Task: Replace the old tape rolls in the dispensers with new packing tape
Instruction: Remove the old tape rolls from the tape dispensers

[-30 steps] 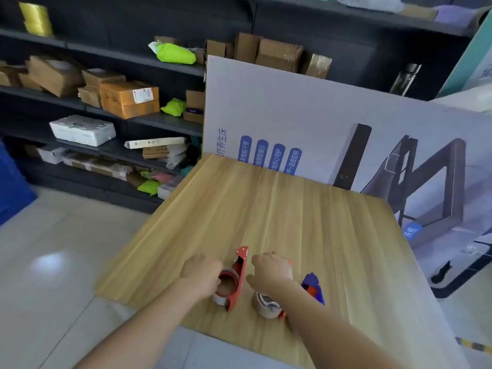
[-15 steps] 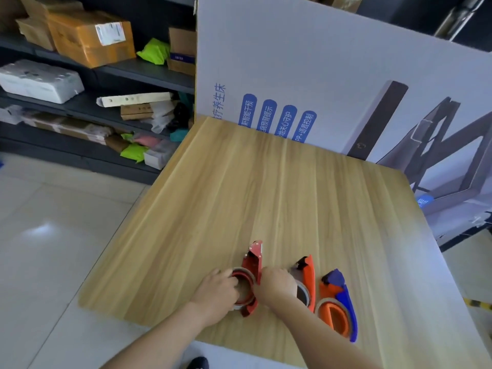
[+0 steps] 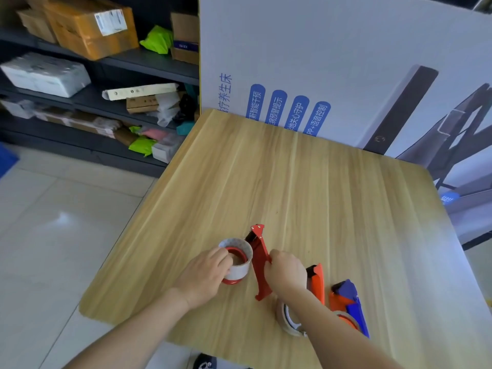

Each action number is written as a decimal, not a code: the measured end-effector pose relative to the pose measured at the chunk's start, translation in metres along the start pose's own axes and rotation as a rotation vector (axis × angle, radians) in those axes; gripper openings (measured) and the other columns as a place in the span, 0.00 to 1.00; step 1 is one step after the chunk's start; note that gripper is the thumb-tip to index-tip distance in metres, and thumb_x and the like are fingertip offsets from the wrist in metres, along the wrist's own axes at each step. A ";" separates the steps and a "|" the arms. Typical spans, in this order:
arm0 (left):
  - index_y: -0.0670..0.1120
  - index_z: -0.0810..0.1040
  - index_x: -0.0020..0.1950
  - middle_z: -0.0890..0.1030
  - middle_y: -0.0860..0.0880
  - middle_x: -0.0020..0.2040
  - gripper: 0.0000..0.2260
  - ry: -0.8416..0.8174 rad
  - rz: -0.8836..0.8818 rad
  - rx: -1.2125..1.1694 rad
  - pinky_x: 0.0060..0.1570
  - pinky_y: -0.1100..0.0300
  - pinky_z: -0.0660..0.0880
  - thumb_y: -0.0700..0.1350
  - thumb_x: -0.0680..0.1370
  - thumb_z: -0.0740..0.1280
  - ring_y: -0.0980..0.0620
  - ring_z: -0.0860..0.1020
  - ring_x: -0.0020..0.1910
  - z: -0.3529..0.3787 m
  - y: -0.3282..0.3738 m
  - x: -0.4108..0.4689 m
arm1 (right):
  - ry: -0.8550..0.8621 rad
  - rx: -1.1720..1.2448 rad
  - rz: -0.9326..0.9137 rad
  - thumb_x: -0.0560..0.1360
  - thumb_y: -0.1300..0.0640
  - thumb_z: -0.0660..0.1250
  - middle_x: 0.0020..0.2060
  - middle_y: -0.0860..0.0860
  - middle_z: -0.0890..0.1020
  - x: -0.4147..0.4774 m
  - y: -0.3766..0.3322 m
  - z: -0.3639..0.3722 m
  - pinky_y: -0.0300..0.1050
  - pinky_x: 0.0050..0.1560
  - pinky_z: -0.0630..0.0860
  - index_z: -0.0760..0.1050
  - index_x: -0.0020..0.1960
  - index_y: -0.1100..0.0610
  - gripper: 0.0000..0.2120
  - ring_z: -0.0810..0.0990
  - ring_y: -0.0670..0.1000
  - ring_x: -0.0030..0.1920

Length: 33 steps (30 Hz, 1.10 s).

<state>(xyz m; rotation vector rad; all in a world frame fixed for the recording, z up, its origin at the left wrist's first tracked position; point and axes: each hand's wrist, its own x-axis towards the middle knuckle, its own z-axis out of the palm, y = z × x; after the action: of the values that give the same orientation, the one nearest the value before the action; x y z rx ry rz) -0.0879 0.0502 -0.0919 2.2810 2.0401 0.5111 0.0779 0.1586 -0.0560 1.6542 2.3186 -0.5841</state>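
A red tape dispenser (image 3: 259, 258) lies near the front of the wooden table (image 3: 306, 187). My right hand (image 3: 286, 272) grips its flat red body from the right. A whitish tape roll (image 3: 238, 258) stands out to the dispenser's left, around its red hub. My left hand (image 3: 203, 275) holds this roll, with the thumb at its open end. To the right lie an orange dispenser (image 3: 316, 282) and a blue-and-orange dispenser (image 3: 348, 306). Another tape roll (image 3: 288, 319) shows partly under my right forearm.
A large printed white board (image 3: 332, 67) stands upright along the table's far edge. Dark shelves (image 3: 87, 83) with cardboard boxes and parcels fill the left background. Tiled floor lies left of the table. The table's front edge is close to the dispensers.
The view tilted down and drew closer. The whitish roll now stands out further from the red dispenser's side. My right hand has shifted onto the dispenser's body.
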 end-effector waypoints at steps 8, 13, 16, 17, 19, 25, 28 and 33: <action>0.46 0.72 0.37 0.73 0.50 0.37 0.07 0.110 -0.263 -0.107 0.31 0.56 0.72 0.44 0.75 0.60 0.49 0.74 0.35 -0.001 -0.028 0.033 | 0.030 0.027 0.020 0.78 0.57 0.58 0.40 0.50 0.76 0.019 -0.001 -0.004 0.47 0.39 0.76 0.72 0.45 0.55 0.05 0.79 0.54 0.42; 0.44 0.76 0.28 0.69 0.49 0.36 0.12 -0.023 -0.307 0.012 0.29 0.55 0.70 0.39 0.66 0.77 0.47 0.72 0.37 -0.003 -0.049 0.066 | 0.045 0.111 0.003 0.79 0.53 0.59 0.46 0.51 0.80 0.033 -0.003 0.000 0.45 0.39 0.76 0.76 0.53 0.55 0.09 0.81 0.54 0.44; 0.45 0.77 0.27 0.71 0.48 0.36 0.12 -0.081 -0.349 0.113 0.32 0.55 0.67 0.44 0.65 0.79 0.46 0.73 0.38 -0.002 -0.059 0.090 | 0.052 0.172 0.013 0.79 0.52 0.60 0.44 0.50 0.80 0.043 -0.007 -0.001 0.45 0.38 0.77 0.76 0.53 0.55 0.09 0.82 0.53 0.42; 0.44 0.80 0.31 0.73 0.48 0.39 0.10 -0.117 -0.368 0.122 0.34 0.56 0.66 0.45 0.69 0.76 0.46 0.74 0.40 -0.001 -0.063 0.097 | 0.056 0.188 0.017 0.79 0.52 0.61 0.44 0.50 0.80 0.046 -0.009 -0.001 0.44 0.38 0.77 0.76 0.53 0.55 0.09 0.82 0.53 0.41; 0.44 0.81 0.46 0.75 0.47 0.49 0.07 -0.181 -0.444 0.119 0.38 0.57 0.65 0.45 0.78 0.66 0.47 0.75 0.46 0.003 -0.070 0.111 | 0.064 0.216 0.020 0.78 0.52 0.61 0.43 0.50 0.81 0.053 -0.013 -0.002 0.44 0.37 0.76 0.76 0.52 0.55 0.09 0.82 0.52 0.41; 0.41 0.70 0.68 0.74 0.43 0.60 0.26 -0.228 -0.410 0.138 0.42 0.55 0.74 0.35 0.70 0.69 0.44 0.77 0.51 0.021 -0.076 0.118 | 0.086 0.265 0.009 0.77 0.51 0.63 0.40 0.50 0.81 0.066 -0.026 -0.001 0.44 0.37 0.75 0.77 0.51 0.55 0.09 0.81 0.53 0.40; 0.39 0.63 0.74 0.61 0.40 0.76 0.31 -0.297 -0.271 0.287 0.66 0.46 0.68 0.37 0.72 0.68 0.42 0.62 0.74 0.026 -0.077 0.115 | 0.092 0.273 0.013 0.77 0.51 0.63 0.40 0.51 0.81 0.070 -0.029 -0.001 0.45 0.38 0.77 0.77 0.51 0.56 0.09 0.81 0.53 0.40; 0.40 0.43 0.78 0.37 0.45 0.79 0.31 -0.511 -0.315 0.275 0.76 0.46 0.46 0.33 0.78 0.52 0.47 0.40 0.78 0.019 -0.097 0.148 | 0.101 0.297 0.025 0.78 0.51 0.63 0.41 0.51 0.81 0.071 -0.030 -0.002 0.46 0.41 0.79 0.77 0.52 0.56 0.10 0.81 0.53 0.41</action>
<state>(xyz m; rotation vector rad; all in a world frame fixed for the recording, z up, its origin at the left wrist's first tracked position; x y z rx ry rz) -0.1640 0.2110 -0.1016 1.8744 2.2133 -0.3537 0.0256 0.2112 -0.0782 1.8769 2.3696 -0.8965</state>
